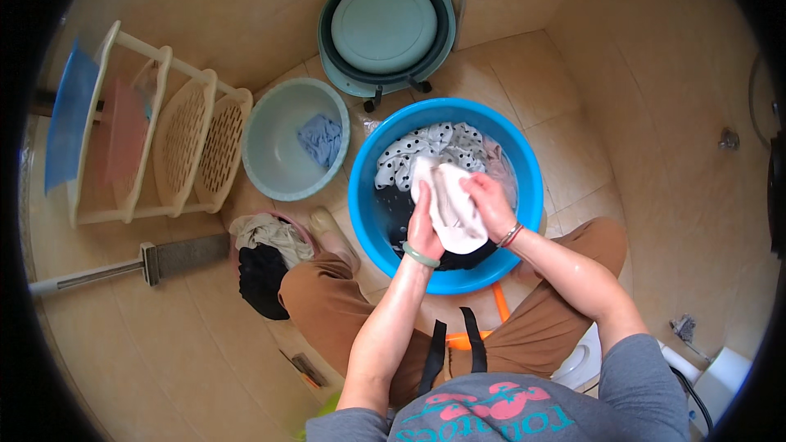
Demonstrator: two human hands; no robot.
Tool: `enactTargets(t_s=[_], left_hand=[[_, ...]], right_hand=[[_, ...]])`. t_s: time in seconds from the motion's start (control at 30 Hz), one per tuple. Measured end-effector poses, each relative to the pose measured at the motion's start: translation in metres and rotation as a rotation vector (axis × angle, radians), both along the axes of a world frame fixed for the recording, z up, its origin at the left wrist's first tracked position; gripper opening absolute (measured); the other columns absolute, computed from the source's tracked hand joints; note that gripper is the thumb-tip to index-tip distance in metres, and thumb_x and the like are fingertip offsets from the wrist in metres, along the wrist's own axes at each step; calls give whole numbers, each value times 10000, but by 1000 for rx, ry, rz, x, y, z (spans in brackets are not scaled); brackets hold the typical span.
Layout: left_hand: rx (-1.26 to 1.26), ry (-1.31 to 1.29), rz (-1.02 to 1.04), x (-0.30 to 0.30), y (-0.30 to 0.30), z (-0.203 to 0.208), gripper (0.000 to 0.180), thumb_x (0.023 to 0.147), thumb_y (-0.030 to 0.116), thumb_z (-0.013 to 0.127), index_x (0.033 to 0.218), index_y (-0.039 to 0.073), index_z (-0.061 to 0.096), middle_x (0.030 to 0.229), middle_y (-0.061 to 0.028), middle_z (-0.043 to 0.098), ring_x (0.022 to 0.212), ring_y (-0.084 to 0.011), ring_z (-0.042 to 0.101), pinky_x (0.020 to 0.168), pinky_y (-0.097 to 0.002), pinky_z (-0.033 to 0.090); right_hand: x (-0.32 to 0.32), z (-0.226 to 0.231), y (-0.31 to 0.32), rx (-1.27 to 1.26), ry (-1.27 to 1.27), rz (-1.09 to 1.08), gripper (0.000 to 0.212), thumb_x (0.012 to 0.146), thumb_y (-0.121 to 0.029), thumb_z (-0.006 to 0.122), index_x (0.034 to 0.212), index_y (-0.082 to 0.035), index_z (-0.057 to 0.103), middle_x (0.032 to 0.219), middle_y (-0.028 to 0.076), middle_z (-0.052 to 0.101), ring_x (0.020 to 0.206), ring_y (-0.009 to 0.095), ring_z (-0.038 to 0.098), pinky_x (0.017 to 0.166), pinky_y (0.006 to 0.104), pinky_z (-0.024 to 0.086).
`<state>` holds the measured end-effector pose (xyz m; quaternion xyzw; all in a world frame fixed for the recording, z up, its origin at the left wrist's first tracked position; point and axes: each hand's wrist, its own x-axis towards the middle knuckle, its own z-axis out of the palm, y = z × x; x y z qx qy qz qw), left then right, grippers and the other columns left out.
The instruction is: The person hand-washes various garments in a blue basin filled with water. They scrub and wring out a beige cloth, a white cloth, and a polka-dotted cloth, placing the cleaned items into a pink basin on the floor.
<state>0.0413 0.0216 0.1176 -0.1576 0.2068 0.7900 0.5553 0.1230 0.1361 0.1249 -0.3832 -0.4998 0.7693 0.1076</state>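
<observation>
Over the blue basin (pixel 534 188), my left hand (pixel 423 225) and my right hand (pixel 491 206) both grip a small white piece of laundry (pixel 460 227) that looks like a sock. It is stretched between them, and a greyish strip shows along its middle. My fingers are closed on its two sides. Below it in the basin lie a white cloth with black dots (pixel 409 151), a dark garment (pixel 393 211) and a pale pink cloth (pixel 498 165). How much water is in the basin I cannot tell.
A pale green basin (pixel 274 160) with a blue cloth (pixel 320 140) stands to the left. Behind is a folded green tub (pixel 385 26). At the left are a cream rack (pixel 184 147), a flat mop (pixel 188 259) and a pink basin (pixel 301 229) heaped with black and white clothes.
</observation>
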Motion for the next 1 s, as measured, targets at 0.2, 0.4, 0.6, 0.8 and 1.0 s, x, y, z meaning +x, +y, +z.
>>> enactTargets(t_s=[0.2, 0.4, 0.6, 0.8, 1.0], left_hand=[[5, 79, 113, -1, 1, -1, 531, 981, 454, 408, 1335, 59, 438, 1273, -101, 547, 1158, -240, 537, 1001, -385, 430], [-347, 137, 52, 39, 13, 4, 435, 999, 332, 427, 1330, 49, 431, 1279, -79, 537, 1156, -195, 532, 971, -357, 441], [-446, 166, 36, 26, 5, 2, 544, 977, 477, 408, 1301, 42, 446, 1233, -91, 562, 1113, -212, 560, 969, -369, 444], [-343, 114, 81, 25, 5, 0, 550, 975, 497, 391, 1322, 73, 440, 1246, -84, 551, 1133, -223, 545, 964, -366, 450], [-297, 143, 52, 47, 6, -2, 520, 989, 402, 431, 1381, 64, 387, 1359, -55, 482, 1218, -204, 485, 1040, -373, 368]], right_hand=[[-7, 21, -13, 624, 45, 179, 245, 877, -244, 634, 914, -17, 549, 782, 107, 619, 696, 198, 621, 628, 313, 490], [-32, -20, -7, 963, -220, 113, 266, 873, -226, 548, 754, 2, 616, 708, 253, 597, 695, 423, 615, 587, 481, 493], [-30, -25, -27, 864, -238, 233, 333, 883, -282, 520, 768, 11, 629, 756, 262, 605, 756, 437, 612, 655, 501, 489], [-26, -8, -36, 792, -262, 230, 350, 884, -284, 530, 752, 29, 616, 731, 268, 603, 727, 436, 611, 651, 500, 487], [-40, -47, -1, 853, -430, 137, 360, 877, -308, 536, 762, 23, 622, 756, 263, 617, 749, 441, 614, 653, 508, 492]])
